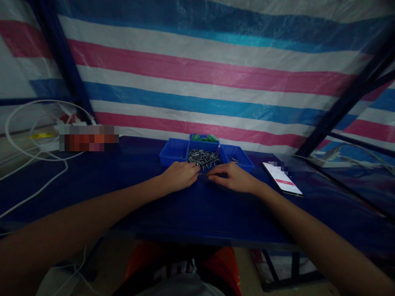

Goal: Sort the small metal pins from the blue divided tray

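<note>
On a dark blue table [197, 218], both bare hands work close together at the near side of a loose pile of small, thin, silvery metal pieces [203, 158]. The step in hand looks like fine fingertip handling beside that pile. The left hand [180, 176] is turned palm down with its fingers curled, and the right hand [236, 177] has its thumb and forefinger brought near each other. A small gap separates the two; whether either pinches a piece is too dim and blurred to tell. Pieces this slim would seem to call for a light, exact fingertip grip, with care not to scatter neighbouring ones.

Three open blue plastic bins surround the pile on its left, far and right sides. The left bin [169, 160] shows mostly bare floor, with perhaps a few bits by its near right corner. The rear bin [204, 145] holds bright green items [210, 138], their kind unclear. The right bin [242, 165] contains a few metal pieces. Farther right lies a black-edged smartphone [282, 178], its screen lit.
</note>
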`<state>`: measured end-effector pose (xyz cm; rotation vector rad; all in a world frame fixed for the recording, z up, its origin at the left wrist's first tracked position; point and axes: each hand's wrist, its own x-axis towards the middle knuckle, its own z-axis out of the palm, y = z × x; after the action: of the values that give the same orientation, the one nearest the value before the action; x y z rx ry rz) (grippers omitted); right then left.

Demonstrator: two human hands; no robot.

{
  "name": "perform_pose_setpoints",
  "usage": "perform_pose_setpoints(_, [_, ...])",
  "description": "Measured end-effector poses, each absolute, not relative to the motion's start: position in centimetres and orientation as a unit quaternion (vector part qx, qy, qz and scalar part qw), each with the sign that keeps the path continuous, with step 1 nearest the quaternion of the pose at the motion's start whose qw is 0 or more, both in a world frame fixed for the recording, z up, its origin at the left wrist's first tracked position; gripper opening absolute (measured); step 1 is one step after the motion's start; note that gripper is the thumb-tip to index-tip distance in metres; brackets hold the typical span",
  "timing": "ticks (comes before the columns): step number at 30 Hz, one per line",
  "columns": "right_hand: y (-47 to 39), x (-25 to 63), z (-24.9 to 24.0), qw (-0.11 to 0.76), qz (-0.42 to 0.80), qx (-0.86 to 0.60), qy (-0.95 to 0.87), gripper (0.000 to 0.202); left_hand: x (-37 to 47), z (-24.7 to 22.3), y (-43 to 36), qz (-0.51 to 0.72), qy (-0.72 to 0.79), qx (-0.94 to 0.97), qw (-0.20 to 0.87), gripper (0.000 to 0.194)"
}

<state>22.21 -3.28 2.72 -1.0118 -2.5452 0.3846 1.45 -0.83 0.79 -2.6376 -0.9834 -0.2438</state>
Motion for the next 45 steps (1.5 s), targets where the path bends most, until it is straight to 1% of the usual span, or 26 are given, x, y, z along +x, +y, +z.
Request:
perform_pose_setpoints(15, [-3.4, 22.2, 2.9, 0.197, 0.146, -0.343, -0.907, 0.023, 1.2, 0.5, -0.5, -0.077, -0.302, -0.937, 0.154, 0.019])
perform_pose_setpoints(19, [-3.1, 22.2, 2.9, 0.202, 0.093, -0.36, -0.906, 0.019, 1.2, 0.2, -0.3, -0.09, -0.305, -0.935, 0.158, 0.02])
perform_pose_setpoints(23, [-2.7, 22.4, 2.7, 0.169, 0.032, -0.369, -0.913, 0.018, 1.3, 0.4, -0.5, -0.096, -0.305, -0.934, 0.156, 0.018])
perform_pose_setpoints(28, [-2.6, 22.3, 2.3, 0.128, 0.023, -0.364, -0.922, 0.018, 1.4, 0.6, -0.6, -0.094, -0.307, -0.934, 0.159, 0.018])
perform_pose_setpoints(36, [-2.4, 22.6, 2.0, 0.143, 0.009, -0.418, -0.897, 0.014, 1.3, 0.7, -0.7, -0.093, -0.3, -0.936, 0.156, 0.018])
perform_pose_setpoints(45, [-2.4, 22.4, 1.9, 0.107, 0.04, -0.398, -0.91, 0.017, 1.3, 0.7, -0.8, -0.145, -0.276, -0.937, 0.155, 0.02])
